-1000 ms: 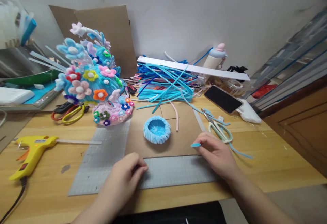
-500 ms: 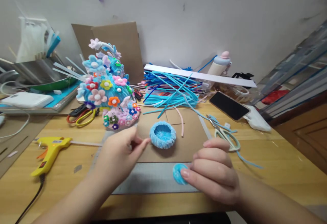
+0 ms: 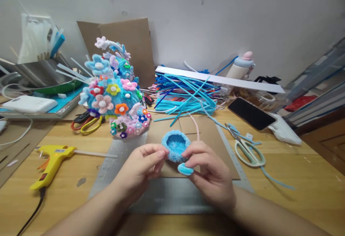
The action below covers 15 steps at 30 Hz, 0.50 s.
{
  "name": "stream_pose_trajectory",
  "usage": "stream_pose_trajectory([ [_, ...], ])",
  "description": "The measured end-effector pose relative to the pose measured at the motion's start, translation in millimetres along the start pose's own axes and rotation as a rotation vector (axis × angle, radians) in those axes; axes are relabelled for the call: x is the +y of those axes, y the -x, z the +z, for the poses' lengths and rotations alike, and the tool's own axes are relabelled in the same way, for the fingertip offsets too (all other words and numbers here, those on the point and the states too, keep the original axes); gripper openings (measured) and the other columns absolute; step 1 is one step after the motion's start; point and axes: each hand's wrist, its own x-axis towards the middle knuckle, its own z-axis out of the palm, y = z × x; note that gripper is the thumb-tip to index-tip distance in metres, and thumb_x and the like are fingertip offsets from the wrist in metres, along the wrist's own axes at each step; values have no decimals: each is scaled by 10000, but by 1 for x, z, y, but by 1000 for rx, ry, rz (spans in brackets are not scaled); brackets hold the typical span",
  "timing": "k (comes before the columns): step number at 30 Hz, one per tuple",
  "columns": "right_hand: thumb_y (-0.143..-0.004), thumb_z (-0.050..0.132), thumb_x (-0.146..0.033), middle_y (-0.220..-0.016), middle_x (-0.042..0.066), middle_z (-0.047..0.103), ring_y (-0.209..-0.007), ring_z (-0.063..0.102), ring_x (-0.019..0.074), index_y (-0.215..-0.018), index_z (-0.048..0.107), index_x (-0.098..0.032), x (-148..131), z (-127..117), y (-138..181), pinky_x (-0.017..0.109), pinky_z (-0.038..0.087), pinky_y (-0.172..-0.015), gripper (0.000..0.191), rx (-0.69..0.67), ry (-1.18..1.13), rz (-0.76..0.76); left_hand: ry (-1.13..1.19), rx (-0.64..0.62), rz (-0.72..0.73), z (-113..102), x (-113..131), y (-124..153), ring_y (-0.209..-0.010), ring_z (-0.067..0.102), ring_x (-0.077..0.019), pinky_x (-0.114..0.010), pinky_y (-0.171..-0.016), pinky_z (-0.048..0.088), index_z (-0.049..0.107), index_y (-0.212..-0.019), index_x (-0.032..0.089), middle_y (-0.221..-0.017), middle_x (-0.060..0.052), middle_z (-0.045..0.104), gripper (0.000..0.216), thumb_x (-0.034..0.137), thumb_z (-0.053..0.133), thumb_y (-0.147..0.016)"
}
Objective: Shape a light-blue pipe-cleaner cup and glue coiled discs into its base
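Observation:
A small fuzzy light-blue bowl point(image 3: 175, 144), coiled from pipe cleaner, sits over the cardboard in the middle, its hollow facing up and toward me. My left hand point(image 3: 145, 164) is closed, thumb and forefinger pinching at the bowl's left side. Between the thumb and fingers of my right hand point(image 3: 211, 173) is a small blue fuzzy disc point(image 3: 185, 169), tilted nearly edge-on. That hand's fingertips also reach the bowl's lower right side. Whether the bowl rests on the cardboard or is slightly raised, I cannot tell.
A yellow glue gun point(image 3: 52, 162) lies left. Behind it stands a flower-covered pipe-cleaner piece point(image 3: 113, 96). Blue pipe cleaners point(image 3: 185, 96) are piled at the back. Scissors point(image 3: 249, 151) and a phone point(image 3: 252, 114) lie right. Cardboard point(image 3: 215, 149) covers a grey mat point(image 3: 172, 196).
My right hand has moved up and left with the disc, to the bowl's lower right side. My left hand has shifted slightly right against the bowl. The view has shifted a little.

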Motion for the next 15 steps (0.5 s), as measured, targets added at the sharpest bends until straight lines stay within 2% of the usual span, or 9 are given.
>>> stream_pose_trajectory([
  [2,-772,610,-29,-969,40,591,-904,564,185,-950,598,-226,1,3,0,377,462,-802,265,-32,-17,-2,51,-54,-46,3,0,2,-410,242,-23,-149,-383,157,659,-703,136,-464,60,373,189,315,689,-755],
  [5,-760,600,-19,-965,44,600,-884,565,182,-953,591,-210,-2,4,-2,379,455,-795,271,-43,8,-53,43,-106,-29,6,-3,5,-415,290,-11,-157,-387,169,690,-691,149,-568,30,479,165,308,718,-726],
  [8,-742,572,-14,-921,45,603,-837,567,176,-949,584,-193,-9,2,-4,381,447,-761,275,-43,71,-138,-111,-123,52,6,-6,6,-469,384,-23,-166,-413,231,739,-728,182,-723,-9,569,115,295,720,-730],
  [12,-727,552,-15,-879,36,619,-799,563,175,-924,572,-195,-15,-1,-6,388,425,-731,268,-35,217,-236,-365,-151,222,7,-6,9,-614,515,-90,-204,-540,382,762,-823,206,-760,-41,616,122,253,652,-798],
  [15,-730,560,-21,-861,23,645,-777,565,169,-901,555,-195,-16,-2,-7,388,400,-721,245,-35,286,-262,-460,-159,328,9,-4,11,-723,578,-148,-252,-640,435,762,-829,211,-786,-57,641,126,225,640,-802],
])
